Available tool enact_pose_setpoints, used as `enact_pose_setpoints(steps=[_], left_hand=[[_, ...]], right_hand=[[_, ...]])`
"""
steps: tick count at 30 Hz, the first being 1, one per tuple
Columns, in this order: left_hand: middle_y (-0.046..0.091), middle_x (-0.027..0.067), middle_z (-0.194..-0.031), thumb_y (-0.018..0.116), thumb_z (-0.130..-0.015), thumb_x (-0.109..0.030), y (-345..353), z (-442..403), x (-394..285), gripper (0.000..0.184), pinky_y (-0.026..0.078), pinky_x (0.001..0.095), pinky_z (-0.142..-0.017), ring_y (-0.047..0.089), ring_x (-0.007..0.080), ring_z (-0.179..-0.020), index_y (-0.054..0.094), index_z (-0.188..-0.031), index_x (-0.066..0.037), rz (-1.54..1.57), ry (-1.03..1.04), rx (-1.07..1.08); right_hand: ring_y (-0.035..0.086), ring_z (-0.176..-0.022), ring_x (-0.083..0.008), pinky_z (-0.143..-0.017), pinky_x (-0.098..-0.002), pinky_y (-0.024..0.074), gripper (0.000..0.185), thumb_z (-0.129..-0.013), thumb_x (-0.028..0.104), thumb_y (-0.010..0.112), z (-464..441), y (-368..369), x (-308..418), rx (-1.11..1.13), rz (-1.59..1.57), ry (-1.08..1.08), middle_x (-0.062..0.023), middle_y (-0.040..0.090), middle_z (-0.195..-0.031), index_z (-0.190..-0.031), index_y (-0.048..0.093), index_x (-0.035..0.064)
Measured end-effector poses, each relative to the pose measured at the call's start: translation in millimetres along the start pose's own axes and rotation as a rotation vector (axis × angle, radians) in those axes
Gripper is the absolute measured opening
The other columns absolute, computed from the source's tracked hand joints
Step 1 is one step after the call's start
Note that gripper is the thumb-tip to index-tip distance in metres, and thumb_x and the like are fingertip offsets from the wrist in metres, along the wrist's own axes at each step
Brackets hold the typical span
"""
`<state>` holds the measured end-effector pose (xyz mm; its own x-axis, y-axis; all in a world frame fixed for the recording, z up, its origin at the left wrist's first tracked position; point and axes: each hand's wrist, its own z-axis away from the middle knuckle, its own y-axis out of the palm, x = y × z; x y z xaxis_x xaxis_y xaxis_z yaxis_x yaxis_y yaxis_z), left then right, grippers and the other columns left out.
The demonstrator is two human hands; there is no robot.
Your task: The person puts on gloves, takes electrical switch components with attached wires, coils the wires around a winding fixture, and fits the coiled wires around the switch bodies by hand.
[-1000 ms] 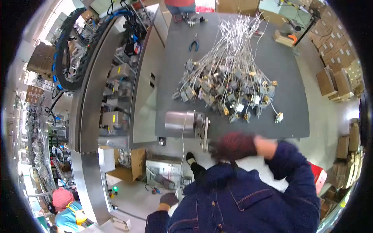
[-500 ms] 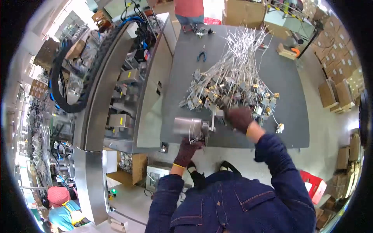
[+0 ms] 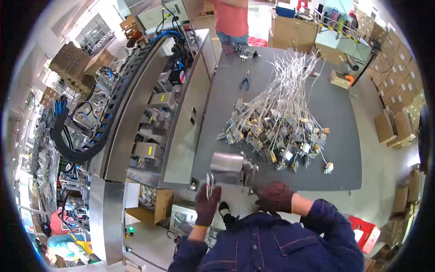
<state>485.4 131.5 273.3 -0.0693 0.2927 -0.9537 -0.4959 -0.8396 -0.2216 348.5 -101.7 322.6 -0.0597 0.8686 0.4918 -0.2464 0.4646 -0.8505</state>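
Note:
A shiny metal cylinder [image 3: 226,162] with a small metal mechanism [image 3: 248,172] on its right side sits at the table's near edge. Just below and left of it, my left hand [image 3: 206,207], in a dark red glove, is closed around a slim silver metal piece [image 3: 210,185] pointing upward. Its exact kind is unclear. My right hand [image 3: 275,196], gloved the same way, is close below and right of the mechanism. Its fingertips are dark and blurred, so any grip is hidden. Beyond lies a heap of small metal thermostat-like parts [image 3: 272,136] with long thin silver tails [image 3: 292,75].
Blue-handled pliers [image 3: 245,81] lie on the grey table [image 3: 342,149]. A steel machine cabinet [image 3: 183,149] stands along its left side. A person in a pink shirt [image 3: 232,20] stands at the far edge. A red crate [image 3: 364,233] is on the floor at right.
My right hand has come back from the heap toward me, beside the mechanism. My left hand has dropped down and left from the mechanism, with the silver piece now showing. The view has tilted up.

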Motion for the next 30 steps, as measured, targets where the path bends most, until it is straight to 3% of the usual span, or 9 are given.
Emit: enact_pose_setpoints(steps=[3,5,7,13,20,23,24,27,30], left_hand=[[0.064,0.0049,-0.092,0.058,-0.091,-0.023,-21.2,21.4,14.2,0.03,0.05,0.0276,-0.071,0.061,0.0129,-0.079,0.059,-0.116,-0.005,0.051,-0.358,0.502],[0.064,0.0081,-0.098,0.057,-0.09,-0.026,-19.7,33.5,-14.5,0.032,0.049,0.03,-0.076,0.06,0.0144,-0.086,0.06,-0.115,-0.005,-0.024,-0.092,0.845],[0.063,0.0171,-0.1,0.057,-0.088,-0.029,-17.0,38.0,39.5,0.035,0.049,0.0348,-0.077,0.061,0.0252,-0.09,0.059,-0.116,-0.007,-0.304,0.185,0.884],[0.065,0.0213,-0.1,0.056,-0.088,-0.029,-3.4,34.9,-60.4,0.036,0.051,0.0398,-0.073,0.064,0.0348,-0.085,0.059,-0.118,-0.009,-0.883,0.283,0.693],[0.052,0.017,-0.127,0.052,-0.09,-0.02,18.7,24.9,-64.2,0.042,0.035,0.035,-0.102,0.048,0.0275,-0.119,0.049,-0.126,0.001,0.496,0.14,0.192],[0.051,0.012,-0.128,0.052,-0.091,-0.019,14.5,19.2,-68.8,0.04,0.036,0.0353,-0.1,0.046,0.0218,-0.119,0.048,-0.125,0.001,-0.165,0.508,0.058],[0.055,0.0111,-0.124,0.05,-0.094,-0.022,16.1,20.0,-67.1,0.037,0.039,0.0368,-0.095,0.05,0.022,-0.113,0.05,-0.122,0.002,-0.193,0.554,-0.069],[0.056,0.0202,-0.116,0.051,-0.091,-0.016,19.1,37.0,-60.4,0.043,0.04,0.0378,-0.096,0.055,0.0336,-0.107,0.045,-0.129,0.003,0.398,0.014,0.033],[0.06,0.0206,-0.102,0.064,-0.077,-0.01,8.0,40.6,-57.3,0.047,0.047,0.0398,-0.083,0.059,0.0362,-0.097,0.05,-0.12,0.0,0.026,0.151,0.161]], right_hand=[[0.063,-0.083,-0.0346,-0.068,-0.0457,0.0512,0.036,-0.085,0.033,0.059,-19.7,-39.9,33.2,0.128,-0.051,0.178,-0.0164,0.062,-0.097,-0.114,0.057,0.0116],[0.063,-0.082,-0.0359,-0.072,-0.0455,0.0501,0.039,-0.084,0.032,0.058,-36.9,-57.4,55.0,-0.3,-0.053,-0.27,-0.0201,0.062,-0.089,-0.115,0.056,0.0094],[0.062,-0.09,-0.0331,-0.077,-0.0434,0.0493,0.036,-0.08,0.028,0.059,-42.6,-25.3,43.9,-0.097,-0.028,-0.314,-0.0176,0.061,-0.098,-0.11,0.06,0.0074],[0.064,-0.078,-0.0346,-0.067,-0.0437,0.0513,0.023,-0.086,0.026,0.056,-41.1,-15.9,31.8,0.027,-0.221,-0.219,-0.0154,0.065,-0.088,-0.101,0.065,0.0103],[0.062,-0.094,-0.0333,-0.079,-0.0403,0.0509,0.039,-0.084,0.006,0.051,-57.7,73.7,46.8,-0.694,-0.393,-0.161,-0.0178,0.059,-0.111,-0.123,0.051,0.0051],[0.06,-0.101,-0.0312,-0.087,-0.0404,0.0493,0.035,-0.091,0.002,0.046,-51.6,45.6,45.5,-0.647,-0.432,-0.005,-0.0174,0.06,-0.115,-0.125,0.053,0.0074],[0.063,-0.089,-0.0329,-0.078,-0.0418,0.0513,0.03,-0.091,0.009,0.051,-59.7,34.8,55.3,-0.628,-1.194,0.061,-0.0174,0.063,-0.102,-0.12,0.057,0.0074],[0.063,-0.085,-0.0334,-0.076,-0.0396,0.0502,0.026,-0.091,0.009,0.046,-53.2,17.0,61.0,-0.417,-0.299,0.144,-0.0184,0.062,-0.102,-0.114,0.057,0.0011],[0.063,-0.08,-0.0318,-0.073,-0.0377,0.0495,0.024,-0.093,0.013,0.047,-46.6,29.4,66.2,-0.518,-0.223,0.108,-0.0169,0.063,-0.097,-0.109,0.06,0.0013]])
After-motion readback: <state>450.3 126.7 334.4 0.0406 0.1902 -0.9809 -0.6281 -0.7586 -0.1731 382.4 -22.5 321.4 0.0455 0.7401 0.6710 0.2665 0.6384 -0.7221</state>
